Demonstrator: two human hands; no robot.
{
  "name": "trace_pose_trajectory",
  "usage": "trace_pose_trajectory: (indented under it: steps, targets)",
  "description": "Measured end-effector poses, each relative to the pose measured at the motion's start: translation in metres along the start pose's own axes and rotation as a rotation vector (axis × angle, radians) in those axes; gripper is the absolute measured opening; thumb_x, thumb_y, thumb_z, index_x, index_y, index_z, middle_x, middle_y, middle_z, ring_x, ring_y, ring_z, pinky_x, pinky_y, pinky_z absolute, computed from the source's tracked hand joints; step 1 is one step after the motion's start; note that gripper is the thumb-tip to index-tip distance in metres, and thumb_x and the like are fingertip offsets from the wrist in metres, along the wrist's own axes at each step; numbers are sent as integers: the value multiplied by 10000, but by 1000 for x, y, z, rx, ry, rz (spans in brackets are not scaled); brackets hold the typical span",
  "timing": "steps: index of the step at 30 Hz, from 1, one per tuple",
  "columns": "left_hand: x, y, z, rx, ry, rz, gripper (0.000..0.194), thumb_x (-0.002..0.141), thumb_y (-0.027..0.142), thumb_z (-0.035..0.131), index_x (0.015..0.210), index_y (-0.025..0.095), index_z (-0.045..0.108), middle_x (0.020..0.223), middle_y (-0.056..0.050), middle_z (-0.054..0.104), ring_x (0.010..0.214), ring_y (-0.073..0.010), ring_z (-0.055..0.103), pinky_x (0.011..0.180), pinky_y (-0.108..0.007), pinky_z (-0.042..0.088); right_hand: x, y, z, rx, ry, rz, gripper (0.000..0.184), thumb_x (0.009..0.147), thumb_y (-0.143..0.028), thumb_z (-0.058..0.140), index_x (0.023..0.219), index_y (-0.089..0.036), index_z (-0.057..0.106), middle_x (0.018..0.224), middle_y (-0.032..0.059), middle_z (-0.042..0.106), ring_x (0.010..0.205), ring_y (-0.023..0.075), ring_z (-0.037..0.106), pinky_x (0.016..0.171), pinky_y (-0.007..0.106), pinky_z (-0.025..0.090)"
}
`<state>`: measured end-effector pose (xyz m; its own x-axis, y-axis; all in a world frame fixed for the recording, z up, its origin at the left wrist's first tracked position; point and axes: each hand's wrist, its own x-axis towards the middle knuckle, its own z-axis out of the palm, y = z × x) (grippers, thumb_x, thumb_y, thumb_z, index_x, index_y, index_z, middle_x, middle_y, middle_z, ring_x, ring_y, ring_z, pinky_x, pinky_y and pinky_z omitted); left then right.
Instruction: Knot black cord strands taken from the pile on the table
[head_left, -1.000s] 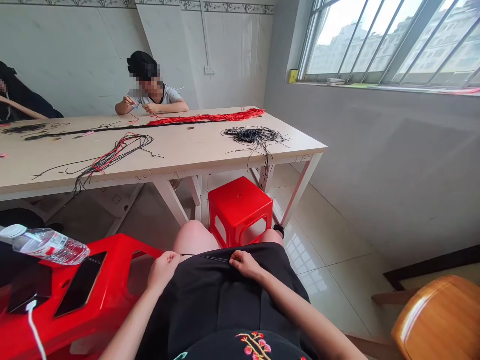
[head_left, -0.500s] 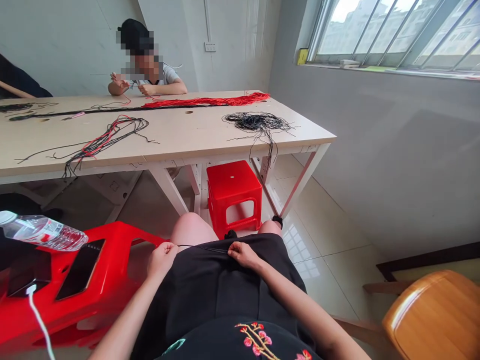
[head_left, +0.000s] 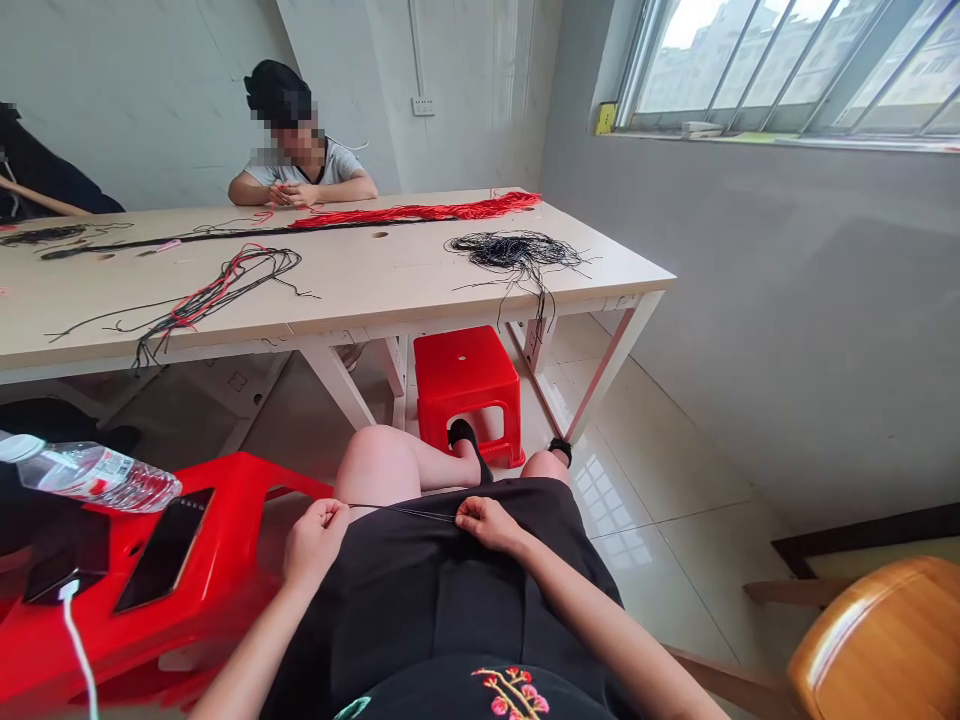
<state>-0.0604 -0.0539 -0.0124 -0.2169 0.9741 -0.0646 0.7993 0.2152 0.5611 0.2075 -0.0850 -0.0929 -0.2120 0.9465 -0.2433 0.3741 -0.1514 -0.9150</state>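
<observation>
A thin black cord (head_left: 409,512) runs between my two hands, low over the black cloth on my lap. My left hand (head_left: 319,535) pinches one end of the stretch near my knee, fingers closed. Opposite it, my right hand (head_left: 486,520) has thumb and fingers pressed together on the other end. The stretch between them looks fairly taut and seems to be more than one strand near the right hand. The cord's ends are hidden inside the fingers or lost against the dark cloth.
Ahead, a long table (head_left: 375,285) bears a black cord tangle (head_left: 517,250), a red cord bundle (head_left: 420,213) and mixed cords (head_left: 225,285). A person sits behind it. A red stool (head_left: 466,365) stands beneath. At left, another red stool (head_left: 225,500) holds a bottle (head_left: 105,475) and phone (head_left: 166,548).
My left hand has shifted slightly left and down, both hands still holding the cord. My foot now shows by the stool. The person across has lowered their raised hand, bringing both hands together.
</observation>
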Motion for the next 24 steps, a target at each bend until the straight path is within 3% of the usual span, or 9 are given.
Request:
trace_pose_trajectory:
  steps: [8,17,24]
  targets:
    - [-4,13,4,-49,-11,61,213,702,409,477,685,214,561,592,6,617,586,-174,565,564,-248,402,1,12,-4,51,19,15,73,782,-175,557,756,-150,621,607,-40,504,569,92,401,554,206,321]
    - [-11,9,5,-123,47,137,225,726,423,469,692,212,540,545,28,523,544,-147,494,563,-241,392,3,14,-1,117,-15,17,69,777,-193,548,747,-152,594,605,-44,467,548,80,368,524,197,299]
    - [-15,19,5,-156,68,209,232,718,423,483,660,207,545,495,42,471,492,-134,455,515,-235,371,2,17,-3,105,-1,3,88,787,-217,540,758,-152,591,600,-43,489,542,82,395,519,193,328]
